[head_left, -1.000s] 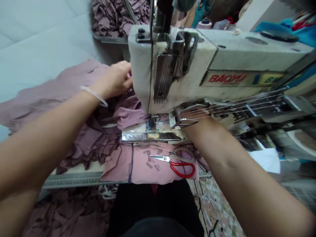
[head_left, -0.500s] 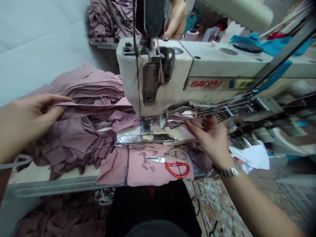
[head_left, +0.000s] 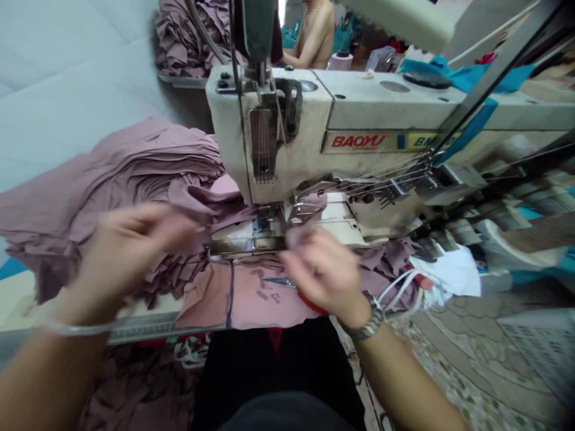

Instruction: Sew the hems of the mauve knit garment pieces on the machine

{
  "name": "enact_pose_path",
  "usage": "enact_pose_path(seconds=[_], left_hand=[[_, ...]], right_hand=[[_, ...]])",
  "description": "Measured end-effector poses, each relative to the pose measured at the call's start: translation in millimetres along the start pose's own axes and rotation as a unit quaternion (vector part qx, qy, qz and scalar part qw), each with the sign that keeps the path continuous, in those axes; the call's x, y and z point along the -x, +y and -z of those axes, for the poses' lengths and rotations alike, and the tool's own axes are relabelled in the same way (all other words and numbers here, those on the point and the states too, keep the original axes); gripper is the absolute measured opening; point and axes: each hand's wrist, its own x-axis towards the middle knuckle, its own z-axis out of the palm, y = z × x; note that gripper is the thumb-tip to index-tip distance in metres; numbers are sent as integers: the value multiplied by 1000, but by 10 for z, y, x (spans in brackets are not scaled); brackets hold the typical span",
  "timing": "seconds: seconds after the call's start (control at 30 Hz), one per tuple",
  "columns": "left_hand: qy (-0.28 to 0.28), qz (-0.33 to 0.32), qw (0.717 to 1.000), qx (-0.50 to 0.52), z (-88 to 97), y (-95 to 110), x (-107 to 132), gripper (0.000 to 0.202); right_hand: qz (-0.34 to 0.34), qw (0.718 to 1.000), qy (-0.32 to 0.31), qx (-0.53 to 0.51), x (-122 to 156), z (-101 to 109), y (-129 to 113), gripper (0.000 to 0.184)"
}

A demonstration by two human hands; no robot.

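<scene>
A white BAOYU sewing machine (head_left: 287, 137) stands in front of me, its presser foot (head_left: 263, 226) over a steel plate. My left hand (head_left: 128, 251), blurred by motion, is closed in a pinch on a mauve fabric piece (head_left: 193, 209) just left of the foot. To the right of the foot, my right hand (head_left: 321, 269) with a wristwatch, also blurred, pinches the other end of the same piece. It covers the red handles of the scissors (head_left: 278, 280), so only the blades show. A tall stack of mauve fabric pieces (head_left: 135, 167) lies to the left.
Mauve cloth (head_left: 251, 302) drapes over the table's front edge. Another heap of mauve pieces (head_left: 188, 36) sits at the back left. A person (head_left: 314, 36) sits behind the machine. Blue cloth (head_left: 458, 75) lies on the machine arm, white cloth (head_left: 453, 269) on the right.
My left hand came in from the stack toward the presser foot with a fabric piece. My right hand drew down from under the machine arm to in front of the foot, over the scissors.
</scene>
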Motion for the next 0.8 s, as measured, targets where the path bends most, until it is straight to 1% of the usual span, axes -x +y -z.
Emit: enact_pose_path(seconds=[0.03,0.07,0.1,0.13,0.17,0.23,0.33,0.4,0.47,0.57,0.63,0.73,0.8], left_hand=[[-64,-92,994,8,-177,129,-5,37],[-86,-159,983,-15,-340,214,3,37],[-72,-211,973,-58,-478,254,22,37],[-62,-231,965,-108,-584,256,48,36],[-45,-237,958,-156,-655,234,79,37],[-25,-232,947,-220,-708,171,138,40],[0,-253,937,-239,-687,171,188,38],[7,-263,936,-234,-693,236,199,35],[0,-254,941,-226,-736,302,208,35],[-9,-219,949,-226,-820,348,225,39],[-7,-202,951,-233,-860,359,231,42],[4,-197,949,-245,-891,389,227,42],[1,-201,945,-259,-897,422,224,42]], right_hand=[[76,991,-101,49,-29,-78,4,16],[146,965,-190,107,-52,-128,32,16],[202,933,-251,164,-69,-147,81,22],[241,901,-288,217,-82,-134,143,31],[259,882,-299,259,-91,-97,210,37],[274,861,-294,311,-98,10,323,43],[305,846,-281,334,-73,110,385,42],[329,843,-273,327,-32,91,363,41],[331,845,-270,323,14,36,321,42],[291,848,-280,342,41,-40,258,43],[247,854,-276,365,21,-82,217,38],[183,873,-235,387,-16,-164,147,31],[182,881,-221,378,-16,-222,109,31]])
